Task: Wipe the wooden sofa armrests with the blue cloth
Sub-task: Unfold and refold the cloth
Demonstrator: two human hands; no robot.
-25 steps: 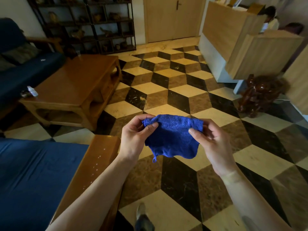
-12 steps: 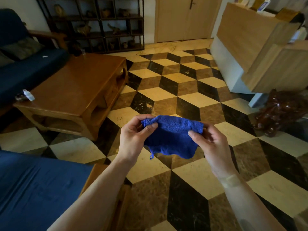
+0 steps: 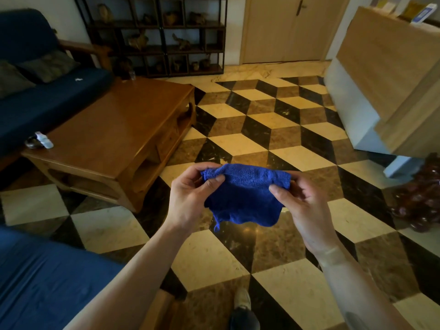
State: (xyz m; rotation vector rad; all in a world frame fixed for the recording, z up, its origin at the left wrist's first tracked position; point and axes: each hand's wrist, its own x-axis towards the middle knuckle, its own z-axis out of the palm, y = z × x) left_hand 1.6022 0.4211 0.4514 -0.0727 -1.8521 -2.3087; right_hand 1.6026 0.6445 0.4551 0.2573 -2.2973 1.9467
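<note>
Person's left hand point(image 3: 190, 196) and right hand point(image 3: 302, 206) each pinch a top corner of the small blue terry cloth point(image 3: 245, 194), thumb over fingers, holding it spread btwn them in mid-air above the checkered marble floor point(image 3: 273, 129). Brown wooden coffee table point(image 3: 123, 129) stands to the left, w/ dark blue sofa cushion point(image 3: 42, 277) at lower left.

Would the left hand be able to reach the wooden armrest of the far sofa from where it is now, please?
Probably not. The left hand and right hand hold the blue cloth over the floor, and the coffee table lies between them and that armrest.
</note>
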